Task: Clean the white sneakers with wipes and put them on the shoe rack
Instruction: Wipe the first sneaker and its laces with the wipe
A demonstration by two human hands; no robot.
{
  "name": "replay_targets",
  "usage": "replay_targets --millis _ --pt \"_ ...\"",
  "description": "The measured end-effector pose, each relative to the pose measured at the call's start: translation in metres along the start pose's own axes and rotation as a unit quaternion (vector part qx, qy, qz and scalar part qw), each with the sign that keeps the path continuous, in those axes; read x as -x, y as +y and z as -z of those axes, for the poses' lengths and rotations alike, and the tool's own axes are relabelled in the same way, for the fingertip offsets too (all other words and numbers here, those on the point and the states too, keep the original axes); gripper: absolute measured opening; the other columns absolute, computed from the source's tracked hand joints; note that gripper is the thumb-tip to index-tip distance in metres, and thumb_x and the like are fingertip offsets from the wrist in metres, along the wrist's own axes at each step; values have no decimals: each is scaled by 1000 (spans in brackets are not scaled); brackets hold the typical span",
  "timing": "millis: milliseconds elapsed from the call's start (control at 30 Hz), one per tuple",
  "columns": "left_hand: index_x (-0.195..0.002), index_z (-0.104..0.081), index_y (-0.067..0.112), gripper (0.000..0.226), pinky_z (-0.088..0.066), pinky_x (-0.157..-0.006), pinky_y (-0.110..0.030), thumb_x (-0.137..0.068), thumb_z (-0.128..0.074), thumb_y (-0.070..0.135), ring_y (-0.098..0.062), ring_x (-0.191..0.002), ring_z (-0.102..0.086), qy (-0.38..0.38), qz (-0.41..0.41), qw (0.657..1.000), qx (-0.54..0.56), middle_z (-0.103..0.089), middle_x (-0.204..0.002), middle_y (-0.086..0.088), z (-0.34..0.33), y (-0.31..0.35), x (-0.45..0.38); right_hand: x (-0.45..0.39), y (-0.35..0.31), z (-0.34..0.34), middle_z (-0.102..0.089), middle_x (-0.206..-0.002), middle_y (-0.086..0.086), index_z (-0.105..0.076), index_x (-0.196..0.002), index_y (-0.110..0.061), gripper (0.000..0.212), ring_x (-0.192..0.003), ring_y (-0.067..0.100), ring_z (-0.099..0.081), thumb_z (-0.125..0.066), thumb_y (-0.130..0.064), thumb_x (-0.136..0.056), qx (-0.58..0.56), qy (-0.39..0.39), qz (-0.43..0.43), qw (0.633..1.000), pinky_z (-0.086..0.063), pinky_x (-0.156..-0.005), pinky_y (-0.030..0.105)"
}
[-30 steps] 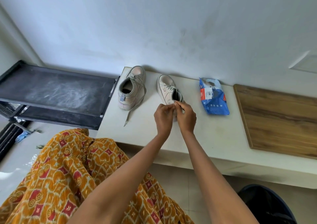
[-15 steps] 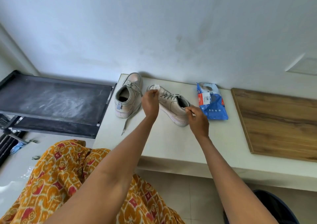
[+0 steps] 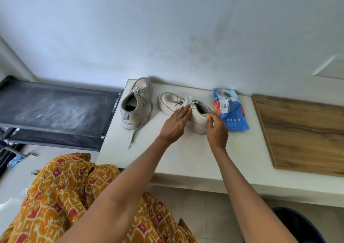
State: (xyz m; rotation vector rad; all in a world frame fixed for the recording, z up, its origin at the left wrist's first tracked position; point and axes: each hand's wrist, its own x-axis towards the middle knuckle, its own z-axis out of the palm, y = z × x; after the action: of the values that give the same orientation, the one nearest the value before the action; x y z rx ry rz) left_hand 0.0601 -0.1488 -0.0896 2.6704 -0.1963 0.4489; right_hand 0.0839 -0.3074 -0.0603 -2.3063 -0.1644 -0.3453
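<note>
Two sneakers on the white counter [image 3: 176, 161], both against the back wall. Going left to right: black shoe rack [image 3: 55, 110] sits lower, beside the counter's left end, top shelf dusty with white smears. Orange patterned fabric [image 3: 61, 196] fills the lower left.

Left sneaker [image 3: 136, 103] stands upright at the counter's left corner, toe to the wall, heel toward camera, one lace trailing down across the counter toward the front edge.

Right sneaker [image 3: 178, 104] lies angled, toe pointing left, heel to the right. Left hand [image 3: 175, 123] is laid over its side with fingers straight, pressing a white wipe [image 3: 187, 101] onto the lace area; part of the wipe sticks up past the fingertips. Right hand [image 3: 216, 127] is at the heel collar, thumb and fingers curled in a pinch on the collar edge; exact contact point is small, hard to resolve.

Blue wipes pack [image 3: 230, 110] lies flat just beside the right sneaker's heel, partly behind the right hand. Wooden board [image 3: 305, 133] lies further right on the counter, well apart from the shoes. Dark round object [image 3: 301, 224] at bottom right, below the counter, cannot tell what it is.
</note>
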Motion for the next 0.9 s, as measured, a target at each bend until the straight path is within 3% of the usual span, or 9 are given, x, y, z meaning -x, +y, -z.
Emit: replay_targets --millis 100,167,267,367,500,633,700,800,900 --pt "-145 -25 1 61 -11 -117 -32 -87 -8 8 -29 -142 -24 -21 42 999 -14 -24 -152 -19 5 -22 1 2 -2 -2 -65 -118 5 -64 -110 -9 23 -106 23 -60 -48 -20 -97 -3 14 -6 1000 -38 -75 21" --pt "-147 -21 4 53 -6 -118 -32 -95 -14 9 -27 -145 -15 -28 79 996 -13 -18 -155 -16 4 -25 -4 4 -6 -5 -66 -113 6 -64 -108 -9 22 -102 23 -60 -48 -19 -97 -8 21 -11 1000 -39 -73 22" --pt "-145 -27 2 52 -8 -117 -32 -96 -22 19 -27 -144 -18 0 127 990 57 -24 -153 -17 2 -6 -14 6 -10 -7 -66 -111 7 -65 -107 -9 21 -99 24 -61 -48 -18 -97 -18 34 -21 999 -40 -73 24" --pt "-142 -31 -3 53 -11 -117 -33 -94 -23 19 -30 -142 -21 0 68 992 108 -28 -150 -21 -6 17 -8 5 -10 -5 -66 -113 7 -64 -108 -8 22 -101 24 -61 -48 -19 -97 -6 29 -12 999 -39 -72 23" --pt "-139 -36 -6 50 -22 -115 -37 -94 -28 12 -34 -138 -31 -10 15 998 62 -35 -146 -24 -4 -8 -4 3 -8 -3 -66 -114 6 -64 -109 -9 24 -102 23 -61 -47 -21 -98 8 15 -4 1000 -38 -72 22" --pt "-145 -22 -2 50 -11 -116 -29 -97 -33 4 -30 -143 -21 -19 110 993 38 -24 -152 -21 9 -30 -14 3 -9 0 -64 -116 6 -63 -110 -9 24 -104 24 -60 -47 -22 -98 6 5 -7 1000 -38 -73 23" --pt "-147 -23 4 51 -10 -117 -33 -98 -34 9 -29 -144 -17 -26 144 989 11 -21 -154 -19 12 -36 -18 3 -11 0 -62 -121 6 -64 -109 -9 23 -109 25 -58 -47 -20 -98 11 5 -5 1000 -38 -74 24" --pt "-138 -42 9 44 -29 -107 -45 -97 -40 23 -39 -131 -36 5 144 989 -31 -37 -143 -23 16 -39 -18 6 -16 -1 -50 -136 7 -65 -110 -15 20 -124 21 -48 -51 -15 -95 25 29 19 999 -40 -74 24" --pt "-121 -58 8 38 -43 -82 -39 -92 -51 32 -33 -105 -52 91 189 973 93 -57 -116 -16 12 -22 -14 11 -21 -8 -39 -145 7 -61 -118 -19 26 -133 21 -39 -54 -16 -94 29 30 38 998 -42 -78 26"
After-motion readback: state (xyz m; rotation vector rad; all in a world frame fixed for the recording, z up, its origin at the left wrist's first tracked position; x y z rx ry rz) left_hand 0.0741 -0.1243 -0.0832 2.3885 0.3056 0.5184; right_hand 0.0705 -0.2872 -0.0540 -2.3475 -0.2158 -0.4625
